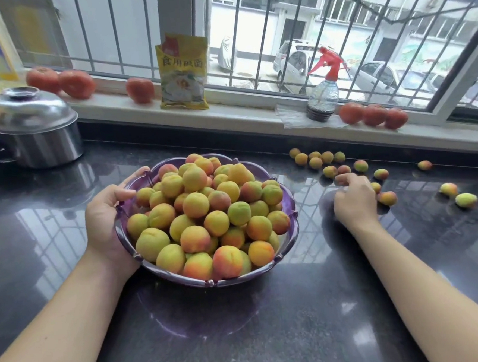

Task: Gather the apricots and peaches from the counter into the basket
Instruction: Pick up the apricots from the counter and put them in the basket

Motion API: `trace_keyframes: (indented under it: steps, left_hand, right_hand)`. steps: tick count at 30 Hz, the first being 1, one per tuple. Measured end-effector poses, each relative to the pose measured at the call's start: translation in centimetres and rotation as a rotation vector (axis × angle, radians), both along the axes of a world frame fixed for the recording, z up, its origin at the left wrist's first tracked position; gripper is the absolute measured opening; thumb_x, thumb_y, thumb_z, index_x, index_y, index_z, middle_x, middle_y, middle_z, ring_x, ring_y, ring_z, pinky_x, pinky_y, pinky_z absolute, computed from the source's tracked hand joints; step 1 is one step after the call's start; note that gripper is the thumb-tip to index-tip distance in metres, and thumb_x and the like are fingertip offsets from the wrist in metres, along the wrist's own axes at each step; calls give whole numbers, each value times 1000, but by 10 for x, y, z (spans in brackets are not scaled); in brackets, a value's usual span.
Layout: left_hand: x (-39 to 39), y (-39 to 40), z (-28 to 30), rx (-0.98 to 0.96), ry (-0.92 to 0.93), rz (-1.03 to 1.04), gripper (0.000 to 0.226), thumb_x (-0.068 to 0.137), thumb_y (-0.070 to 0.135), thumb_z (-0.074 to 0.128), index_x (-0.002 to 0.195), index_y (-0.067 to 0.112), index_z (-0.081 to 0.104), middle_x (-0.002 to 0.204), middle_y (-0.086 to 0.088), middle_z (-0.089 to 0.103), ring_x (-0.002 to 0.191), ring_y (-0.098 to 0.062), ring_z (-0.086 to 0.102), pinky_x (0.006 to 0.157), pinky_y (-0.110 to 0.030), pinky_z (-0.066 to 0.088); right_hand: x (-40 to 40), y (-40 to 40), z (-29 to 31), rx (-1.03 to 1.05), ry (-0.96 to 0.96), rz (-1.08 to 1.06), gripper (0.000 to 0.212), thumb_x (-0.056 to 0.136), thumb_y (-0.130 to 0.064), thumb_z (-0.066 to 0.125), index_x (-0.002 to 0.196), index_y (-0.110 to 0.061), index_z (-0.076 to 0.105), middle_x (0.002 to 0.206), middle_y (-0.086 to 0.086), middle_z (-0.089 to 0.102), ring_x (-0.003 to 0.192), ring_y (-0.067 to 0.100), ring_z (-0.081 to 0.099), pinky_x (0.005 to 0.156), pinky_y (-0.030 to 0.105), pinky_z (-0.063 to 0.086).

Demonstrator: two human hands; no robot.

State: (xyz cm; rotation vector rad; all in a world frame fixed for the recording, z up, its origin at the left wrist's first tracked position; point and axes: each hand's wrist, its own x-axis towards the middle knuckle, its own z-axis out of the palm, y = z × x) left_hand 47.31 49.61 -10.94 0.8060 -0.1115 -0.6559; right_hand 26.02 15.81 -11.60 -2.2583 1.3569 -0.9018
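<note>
Your left hand (107,218) is gripping the near-left rim of the purple basket (287,203), thumb hooked over the edge and fingers curling under it, so the basket is sitting between your two hands on the dark counter (243,336). It is brimming with apricots and peaches (206,211), heaped above the rim. Your right hand (353,198) is resting knuckles-up on the counter with fingers curled downward; whether they are closing on a fruit you cannot tell from here. Loose fruit (315,158) is lying beyond and to the right of that hand, one piece (387,198) just beside its fingers. Beyond your left hand a lidded steel pot (33,130) is standing, its contents hidden.
</note>
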Motion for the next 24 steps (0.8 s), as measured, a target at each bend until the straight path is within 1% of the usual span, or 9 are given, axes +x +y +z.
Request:
trace_keyframes:
  steps: [3, 6, 8, 10, 14, 18, 20, 22, 24]
  left_hand:
    - [0, 0, 1, -27, 1, -5, 73, 79, 19, 51, 151, 11, 54, 141, -18, 66, 134, -38, 61, 112, -54, 48]
    - [-1, -1, 2, -35, -7, -17, 78, 77, 20, 51, 155, 11, 51, 140, -18, 67, 127, -36, 66, 111, -54, 50]
    - [-2, 0, 3, -35, -16, -28, 84, 73, 22, 54, 156, 10, 49, 146, -19, 63, 126, -37, 64, 115, -57, 45]
    - [-3, -1, 4, -34, -16, -27, 85, 72, 23, 54, 156, 11, 49, 143, -18, 64, 125, -37, 65, 115, -57, 45]
    - [-6, -1, 5, -44, -9, -17, 84, 73, 22, 53, 156, 10, 49, 142, -18, 66, 134, -38, 62, 114, -55, 47]
    - [-6, -1, 6, -31, -2, 3, 81, 74, 21, 52, 154, 10, 51, 131, -16, 71, 127, -37, 66, 110, -53, 50]
    - [-6, -1, 5, -29, -4, 2, 71, 82, 17, 48, 152, 10, 54, 132, -17, 71, 122, -36, 69, 109, -53, 51]
    - [-5, -1, 4, -26, -1, -4, 66, 86, 16, 45, 151, 10, 55, 139, -20, 67, 126, -37, 67, 112, -55, 49]
    - [-6, -1, 6, -37, 18, 5, 74, 78, 18, 50, 151, 9, 54, 144, -21, 64, 134, -39, 61, 114, -56, 47]
  right_hand:
    - [18, -12, 3, -84, 143, -30, 32, 96, -11, 46, 124, -17, 60, 133, 15, 50, 116, 41, 54, 95, 43, 43]
    - [29, -23, 0, -113, 277, -30, 39, 97, -17, 46, 136, -21, 51, 143, 12, 45, 116, 44, 56, 99, 50, 44]
    - [35, -29, -1, -126, 349, -30, 47, 98, -21, 45, 145, -24, 44, 149, 9, 41, 119, 44, 55, 101, 53, 44]
    - [40, -32, 0, -127, 388, -26, 51, 98, -23, 42, 149, -27, 39, 151, 9, 40, 122, 44, 54, 102, 54, 43]
    - [44, -38, 2, -117, 438, -33, 48, 100, -22, 37, 148, -24, 41, 147, 15, 44, 125, 44, 51, 103, 52, 42]
    - [44, -37, 2, -132, 396, -44, 32, 102, -24, 40, 131, -18, 51, 132, 18, 50, 116, 45, 55, 95, 51, 44]
    - [41, -35, 1, -129, 342, -32, 28, 102, -27, 45, 126, -16, 52, 128, 18, 51, 112, 46, 56, 93, 51, 45]
    - [36, -32, -2, -143, 236, 8, 29, 99, -28, 52, 125, -18, 55, 125, 17, 52, 108, 44, 57, 93, 50, 47]
    - [29, -26, -5, -127, 70, 107, 32, 97, -24, 58, 129, -22, 59, 121, 14, 52, 105, 35, 57, 95, 40, 45]
